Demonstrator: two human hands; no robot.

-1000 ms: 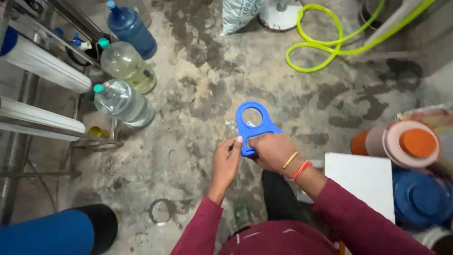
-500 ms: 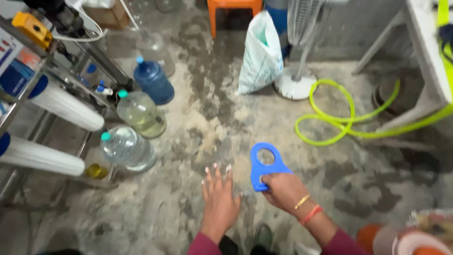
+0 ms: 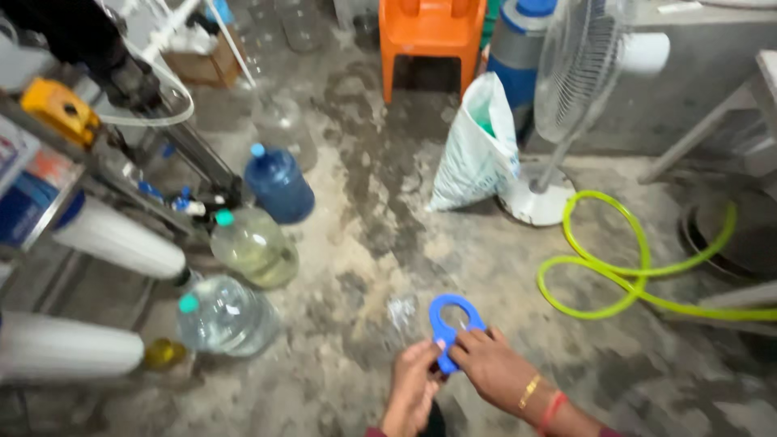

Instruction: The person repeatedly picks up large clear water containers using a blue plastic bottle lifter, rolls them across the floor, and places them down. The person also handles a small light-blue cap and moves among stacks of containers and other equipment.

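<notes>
Both hands are on the blue plastic handle (image 3: pixel 453 317), low over the wet concrete floor (image 3: pixel 388 202). The right hand (image 3: pixel 495 368) pinches its lower stem from the right, and the left hand (image 3: pixel 414 388) grips the bottom end with its fingertips. The ring end pokes up above the fingers.

1. Just one view here, a head cam looking down and forward from standing height.
2. Hands sit close at the bottom centre of the frame, the wet concrete floor (image 3: pixel 380 202) fills the middle.
3. Orange stool (image 3: pixel 430 36) sits farthest away, top centre.
</notes>
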